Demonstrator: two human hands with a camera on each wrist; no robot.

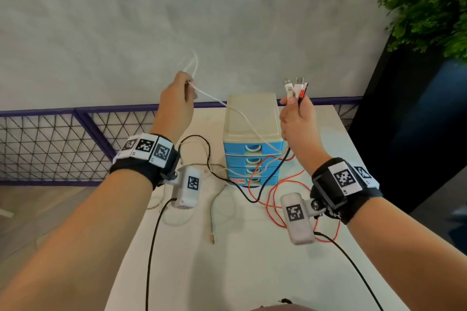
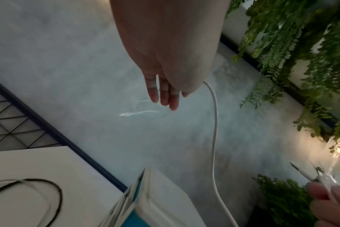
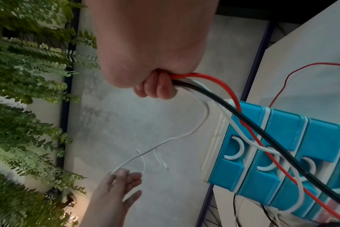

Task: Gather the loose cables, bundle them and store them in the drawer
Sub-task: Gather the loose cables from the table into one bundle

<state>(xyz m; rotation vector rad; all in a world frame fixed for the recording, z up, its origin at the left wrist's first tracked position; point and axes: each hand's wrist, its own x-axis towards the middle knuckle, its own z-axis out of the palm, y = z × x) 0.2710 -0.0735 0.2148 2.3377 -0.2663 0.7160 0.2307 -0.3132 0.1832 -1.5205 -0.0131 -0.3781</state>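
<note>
My right hand [image 1: 294, 108] is raised above the table [image 1: 252, 265] and grips a bunch of cables, their plug ends [image 1: 295, 86] sticking up out of the fist. In the right wrist view its fingers [image 3: 155, 88] curl round a red cable [image 3: 234, 96], a black cable [image 3: 244, 114] and white ones. They trail over the front of the blue drawer unit [image 1: 252, 121], whose drawers look closed. My left hand [image 1: 188, 84] is held up to the left and pinches the white cable [image 1: 242, 115], stretched from the bunch. The cable's free end is blurred above that hand.
A tan braided cable [image 1: 211, 212] and a black cable loop [image 1: 202, 140] lie on the table left of the drawers. Red cable loops [image 1: 271, 201] rest at the right. Behind stand a purple mesh railing [image 1: 50, 146], a grey wall and a green plant [image 1: 429, 7].
</note>
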